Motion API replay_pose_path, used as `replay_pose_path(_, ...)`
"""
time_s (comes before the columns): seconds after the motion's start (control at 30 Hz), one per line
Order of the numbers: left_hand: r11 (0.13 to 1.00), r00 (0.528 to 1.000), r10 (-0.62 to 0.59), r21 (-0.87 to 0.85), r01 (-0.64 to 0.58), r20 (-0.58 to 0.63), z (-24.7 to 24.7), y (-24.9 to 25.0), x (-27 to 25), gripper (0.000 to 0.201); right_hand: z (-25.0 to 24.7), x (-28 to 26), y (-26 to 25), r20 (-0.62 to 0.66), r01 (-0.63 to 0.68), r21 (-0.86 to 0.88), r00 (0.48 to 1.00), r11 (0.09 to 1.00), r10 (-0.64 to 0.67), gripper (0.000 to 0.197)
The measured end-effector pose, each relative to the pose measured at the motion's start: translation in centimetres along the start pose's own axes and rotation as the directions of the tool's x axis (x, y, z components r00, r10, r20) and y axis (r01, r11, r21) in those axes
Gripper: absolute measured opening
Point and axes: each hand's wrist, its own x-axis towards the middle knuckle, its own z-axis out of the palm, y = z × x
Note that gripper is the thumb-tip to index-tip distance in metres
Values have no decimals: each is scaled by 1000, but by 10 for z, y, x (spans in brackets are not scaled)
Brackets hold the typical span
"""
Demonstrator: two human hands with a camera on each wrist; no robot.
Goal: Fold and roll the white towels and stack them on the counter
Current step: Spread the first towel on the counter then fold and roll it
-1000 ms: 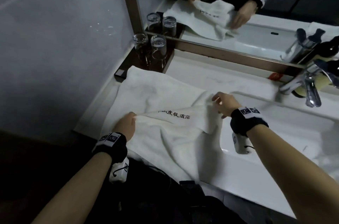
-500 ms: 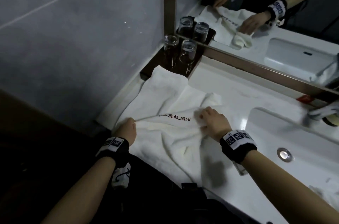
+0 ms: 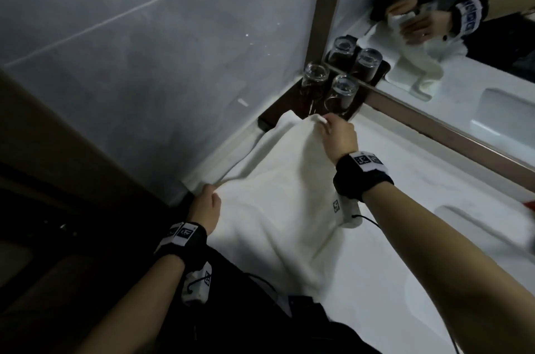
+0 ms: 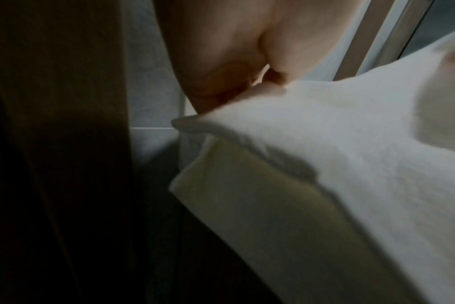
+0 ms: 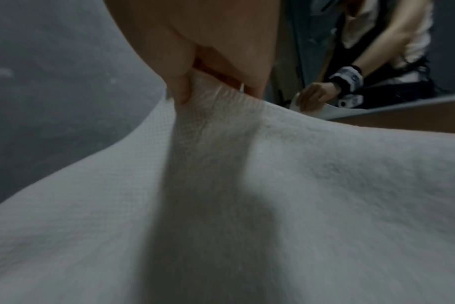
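A white towel (image 3: 278,194) lies over the left end of the white counter (image 3: 405,188), its near part hanging over the front edge. My right hand (image 3: 337,133) pinches a far corner of the towel close to the glasses; the right wrist view shows thumb and finger clamped on the cloth (image 5: 221,144). My left hand (image 3: 207,203) grips the towel's left edge near the wall, and the left wrist view shows its fingers curled on the folded layers of the towel (image 4: 325,164).
Two upturned glasses (image 3: 341,93) stand on a dark tray (image 3: 278,113) in the corner, right behind my right hand. A framed mirror (image 3: 434,35) runs along the back. A sink basin (image 3: 474,220) lies to the right. The grey tiled wall (image 3: 144,64) bounds the left.
My right hand carried its towel edge from the middle over to the far left corner by the glasses, so the printed strip is now hidden. The left hand kept its grip and shifted slightly towards the wall.
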Motion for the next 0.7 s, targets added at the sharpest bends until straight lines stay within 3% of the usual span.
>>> replay_pose_path(0.13, 999, 1000, -18, 51, 18, 1, 1, -14, -2, 17, 28, 30, -13, 158, 60, -117, 987, 991, -41, 25)
replay_pose_path(0.3, 997, 993, -66, 22, 69, -93, 3, -23, 5, 20, 50, 61, -17, 225, 87, -247, 974, 965, -30, 23)
replay_pose_path(0.43, 998, 981, 29, 54, -19, -191, 5, -31, 12, 14, 59, 86, -15, 212, 49, -236, 977, 970, 3, 25)
replay_pose_path(0.7, 994, 986, -95, -62, 87, -135, 20, -40, 21, 10, 73, 101, -7, 293, -12, -184, 954, 983, 66, 24)
